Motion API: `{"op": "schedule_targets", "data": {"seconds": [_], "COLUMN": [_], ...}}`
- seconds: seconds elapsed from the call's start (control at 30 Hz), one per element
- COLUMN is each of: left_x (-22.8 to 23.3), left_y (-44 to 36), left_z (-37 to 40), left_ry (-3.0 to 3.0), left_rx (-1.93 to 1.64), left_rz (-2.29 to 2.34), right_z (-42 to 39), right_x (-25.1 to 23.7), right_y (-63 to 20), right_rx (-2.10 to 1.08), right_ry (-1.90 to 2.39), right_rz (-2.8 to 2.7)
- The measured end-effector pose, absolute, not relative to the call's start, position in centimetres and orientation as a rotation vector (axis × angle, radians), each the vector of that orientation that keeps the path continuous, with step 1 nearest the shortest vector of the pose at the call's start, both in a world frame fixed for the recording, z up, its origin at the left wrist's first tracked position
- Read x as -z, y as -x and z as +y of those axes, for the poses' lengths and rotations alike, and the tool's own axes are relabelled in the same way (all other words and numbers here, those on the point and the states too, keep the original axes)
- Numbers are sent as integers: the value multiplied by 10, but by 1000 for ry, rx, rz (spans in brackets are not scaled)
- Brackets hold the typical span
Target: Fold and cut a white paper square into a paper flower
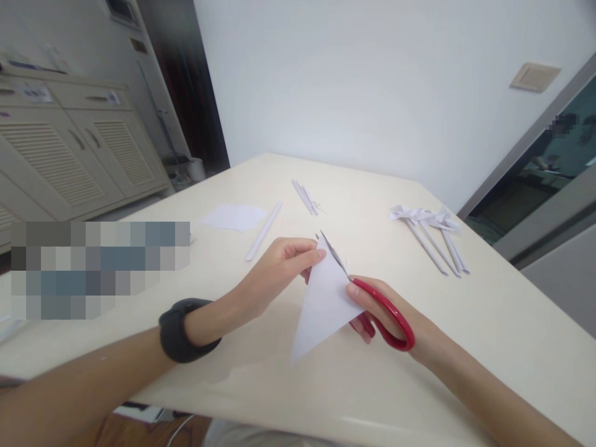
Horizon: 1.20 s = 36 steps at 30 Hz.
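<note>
A plain white wall (349, 74), cropped at the top, rises behind a cream, angular table (354, 186) whose left side is partly lost behind a pixelated patch. At left stands a cream cabinet (84, 143) with louvred doors, cut off by the frame's edge. Over the near part of the table, the left hand (288, 261), a black band (172, 332) at its wrist, pinches the upper end of a flat white paper triangle (323, 298) between thumb and fingers, some hidden behind the sheet. The right hand (372, 304) grips red-handled metal scissors (395, 310), its thumb through one loop, other fingers half concealed below the paper. The blades lie along the triangle's right edge, tips slightly parted; how far they have cut is hard to tell. At right rest rolled white paper sticks (426, 247) topped by folded paper (419, 214), their joins unclear. Farther left lie a pale paper sheet (235, 217), a long white paper tube (264, 231) and some thinner paper rolls (303, 197), their number hard to make out.
</note>
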<state>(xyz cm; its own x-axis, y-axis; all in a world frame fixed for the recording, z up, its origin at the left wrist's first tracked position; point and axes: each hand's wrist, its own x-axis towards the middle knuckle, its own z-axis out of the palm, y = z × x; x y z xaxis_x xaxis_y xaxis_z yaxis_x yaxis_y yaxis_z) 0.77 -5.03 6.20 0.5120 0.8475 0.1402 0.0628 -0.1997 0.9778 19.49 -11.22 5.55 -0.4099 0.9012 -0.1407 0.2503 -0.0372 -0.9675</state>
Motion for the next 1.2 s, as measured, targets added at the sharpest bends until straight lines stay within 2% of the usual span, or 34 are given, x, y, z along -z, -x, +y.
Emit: {"op": "schedule_targets", "data": {"seconds": [1.2], "left_x": [-64], "left_y": [-8], "left_z": [-54], "left_ry": [-1672], "left_rx": [-870], "left_rz": [793], "right_z": [-117], "right_x": [-62], "right_y": [-191], "right_rx": [-1516], "right_ry": [1200], "right_rz": [-1559]}}
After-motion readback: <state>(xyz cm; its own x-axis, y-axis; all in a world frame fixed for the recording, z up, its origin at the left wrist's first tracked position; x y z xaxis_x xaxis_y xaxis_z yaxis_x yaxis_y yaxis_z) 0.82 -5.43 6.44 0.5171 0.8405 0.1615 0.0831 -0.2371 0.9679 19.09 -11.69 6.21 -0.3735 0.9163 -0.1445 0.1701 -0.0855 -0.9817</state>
